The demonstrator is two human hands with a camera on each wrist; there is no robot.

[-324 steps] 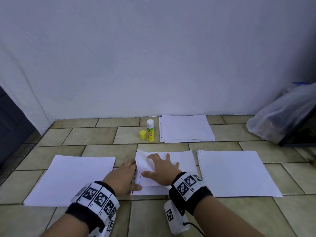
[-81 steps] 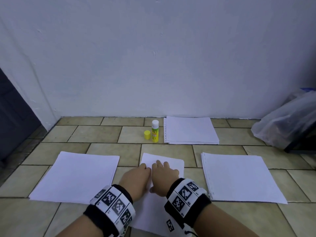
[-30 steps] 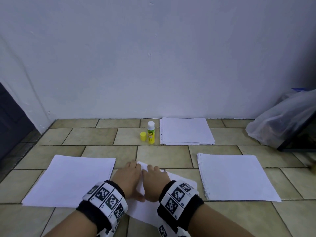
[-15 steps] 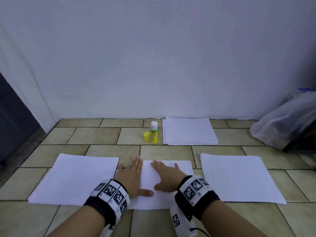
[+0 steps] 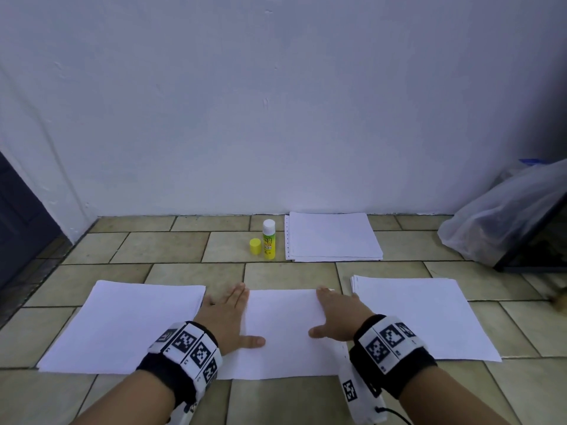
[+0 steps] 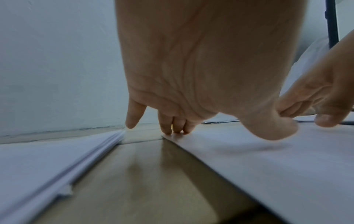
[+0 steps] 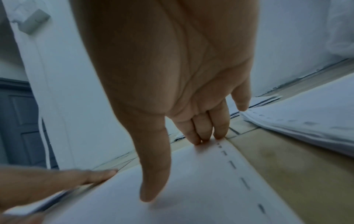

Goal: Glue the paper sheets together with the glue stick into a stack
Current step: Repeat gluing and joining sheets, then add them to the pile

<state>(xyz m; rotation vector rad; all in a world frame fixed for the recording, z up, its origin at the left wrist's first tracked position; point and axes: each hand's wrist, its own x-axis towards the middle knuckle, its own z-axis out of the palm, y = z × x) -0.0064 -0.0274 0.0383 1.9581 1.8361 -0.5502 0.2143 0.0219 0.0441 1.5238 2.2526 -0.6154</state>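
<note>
White paper sheets (image 5: 285,329) lie flat on the tiled floor (image 5: 171,246) directly before the person, between a left pile (image 5: 122,323) and a right pile (image 5: 423,317), with a third pile (image 5: 333,236) farther off near the wall. Left hand (image 5: 228,320) rests on the left margin of the middle sheets, fingers straight and close together, thumb spread inward; right hand (image 5: 336,317) mirrors it on the right margin. Both are flat and hold nothing. In the left wrist view the fingertips (image 6: 175,128) touch the far left corner of the sheets; in the right wrist view the fingertips (image 7: 203,136) press the far corner beside a row of perforation slots (image 7: 245,183). Glue stick (image 5: 268,239) stands upright and uncapped just left of the far pile, its yellow cap (image 5: 255,246) beside it, well apart from both hands.

The step appears to be smoothing a freshly joined sheet. It is best done by sweeping outward from the centre toward the margins with even, flat pressure, so that air and wrinkles are driven out and the edges stay aligned. Corners deserve a firm press, since they are likely to lift first. Whether glue has bonded beneath cannot be told.
</note>
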